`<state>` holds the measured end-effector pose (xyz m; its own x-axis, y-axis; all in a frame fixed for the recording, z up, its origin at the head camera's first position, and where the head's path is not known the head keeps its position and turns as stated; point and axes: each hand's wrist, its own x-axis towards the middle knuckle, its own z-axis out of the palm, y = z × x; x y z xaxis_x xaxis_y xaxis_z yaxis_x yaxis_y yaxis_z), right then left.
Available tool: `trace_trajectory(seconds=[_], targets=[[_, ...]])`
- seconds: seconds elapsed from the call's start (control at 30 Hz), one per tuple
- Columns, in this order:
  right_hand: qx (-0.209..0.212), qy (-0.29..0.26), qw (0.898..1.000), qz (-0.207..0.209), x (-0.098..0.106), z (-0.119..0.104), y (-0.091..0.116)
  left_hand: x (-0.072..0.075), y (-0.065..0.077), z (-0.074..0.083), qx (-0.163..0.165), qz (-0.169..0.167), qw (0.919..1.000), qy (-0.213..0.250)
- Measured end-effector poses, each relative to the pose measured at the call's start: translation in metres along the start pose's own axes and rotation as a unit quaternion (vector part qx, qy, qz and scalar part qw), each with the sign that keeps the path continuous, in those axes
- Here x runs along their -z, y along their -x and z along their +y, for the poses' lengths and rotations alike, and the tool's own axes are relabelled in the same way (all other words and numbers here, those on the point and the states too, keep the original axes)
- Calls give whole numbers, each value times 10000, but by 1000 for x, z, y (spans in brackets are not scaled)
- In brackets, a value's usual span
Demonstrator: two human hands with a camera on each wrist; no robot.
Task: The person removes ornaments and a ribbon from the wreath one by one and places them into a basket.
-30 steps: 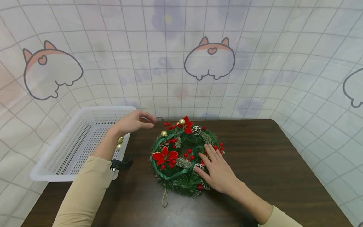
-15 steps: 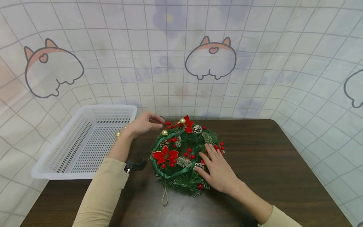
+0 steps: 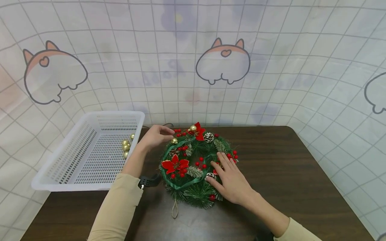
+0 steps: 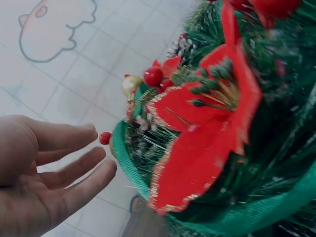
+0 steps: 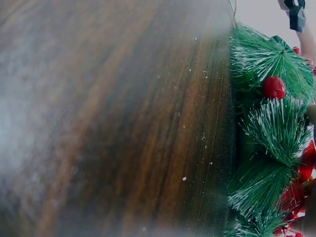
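A green Christmas wreath point(image 3: 199, 197) lies on the table, trimmed with red poinsettias point(image 3: 175, 165), pine cones, berries and a green ribbon point(image 3: 184, 184). Two gold balls sit at its back left, one point(image 3: 174, 141) just beside my left hand point(image 3: 155, 136). In the left wrist view the left fingers point(image 4: 89, 180) are loosely bent and apart from each other, with nothing seen between them; a red berry point(image 4: 105, 138) is close to the tips. My right hand point(image 3: 232, 182) rests on the wreath's right side with its fingers spread, the thumb by a snowy pine cone point(image 3: 210, 175).
A white perforated basket point(image 3: 45, 180) stands on the left, with several gold balls point(image 3: 125, 147) along its right side. A twine loop point(image 3: 175, 210) hangs from the wreath's front onto the brown table point(image 3: 277, 160). A patterned curtain point(image 3: 181, 93) closes off the back.
My left hand has moved right from the basket's edge to the wreath's back left, uncovering the gold balls in the basket. The right hand stays in place on the wreath.
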<state>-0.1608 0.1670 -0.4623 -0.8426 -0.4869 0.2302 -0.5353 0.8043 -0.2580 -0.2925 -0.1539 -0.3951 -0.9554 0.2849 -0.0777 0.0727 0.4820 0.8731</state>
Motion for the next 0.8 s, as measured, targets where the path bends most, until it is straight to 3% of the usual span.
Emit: trace_trajectory(seconds=[0.17,0.4,0.8], targets=[[17,14,10000,10,0,-1,0,-5,-2,-8,196,-81,9997,96],[0,12,10000,1,0,-2,0,-9,-3,-11,185,-326,9981,484],[-29,23,10000,-4,0,-1,0,-13,-1,-15,80,-171,9989,440]])
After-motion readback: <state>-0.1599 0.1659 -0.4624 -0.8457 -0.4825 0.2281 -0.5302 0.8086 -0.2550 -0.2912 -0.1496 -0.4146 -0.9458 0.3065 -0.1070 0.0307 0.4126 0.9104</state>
